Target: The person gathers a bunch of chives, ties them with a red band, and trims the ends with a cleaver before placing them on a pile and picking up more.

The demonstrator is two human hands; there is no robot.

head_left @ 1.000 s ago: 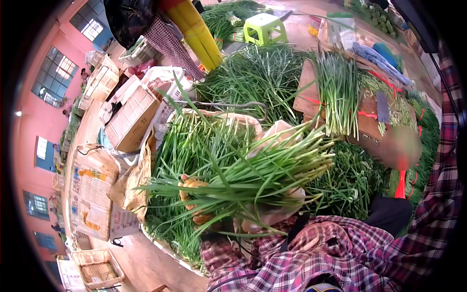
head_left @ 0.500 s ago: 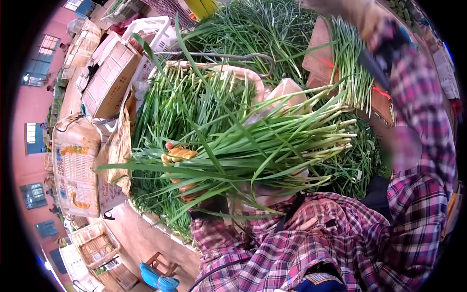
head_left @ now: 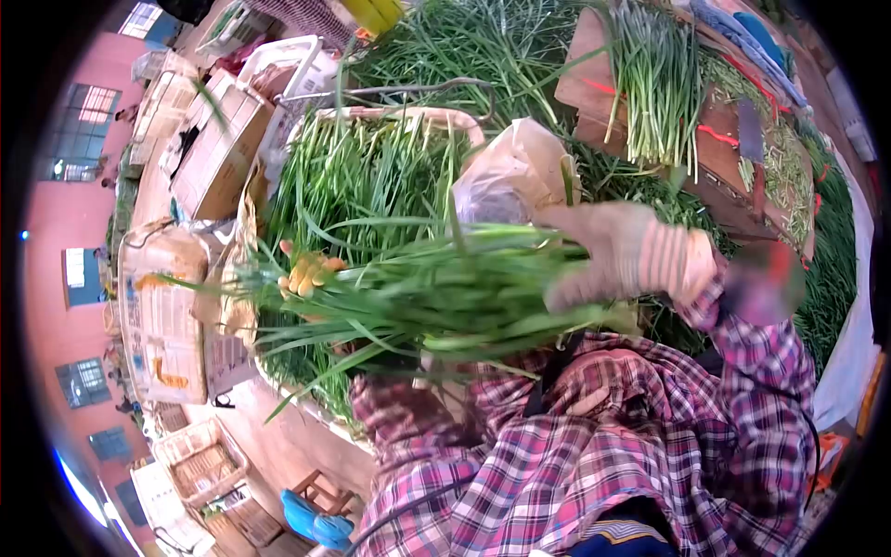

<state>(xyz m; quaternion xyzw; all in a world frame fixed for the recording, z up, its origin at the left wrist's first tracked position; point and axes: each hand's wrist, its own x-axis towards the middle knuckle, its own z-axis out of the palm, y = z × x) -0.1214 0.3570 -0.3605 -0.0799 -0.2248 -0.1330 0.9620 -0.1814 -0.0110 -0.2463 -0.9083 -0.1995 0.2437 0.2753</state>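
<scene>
The right hand (head_left: 631, 255), in a pale knit glove, is closed over the thick end of a bunch of scallions (head_left: 436, 297) and grips it. The bunch lies level across the person's front, above the plaid shirt (head_left: 575, 464). The left hand (head_left: 311, 274), in a yellow glove, clasps the same bunch nearer its leafy end, fingers curled round the stalks, with loose blades fanning out past it. Just behind the bunch a clear plastic bag (head_left: 510, 176) stands crumpled, and beside that a basket (head_left: 390, 116) is packed with upright greens. Farther off a wooden board (head_left: 715, 139) carries another scallion bundle (head_left: 654, 79) and a cleaver (head_left: 750, 139). To the left sit cardboard boxes (head_left: 218, 153) and a printed sack (head_left: 162, 316).
</scene>
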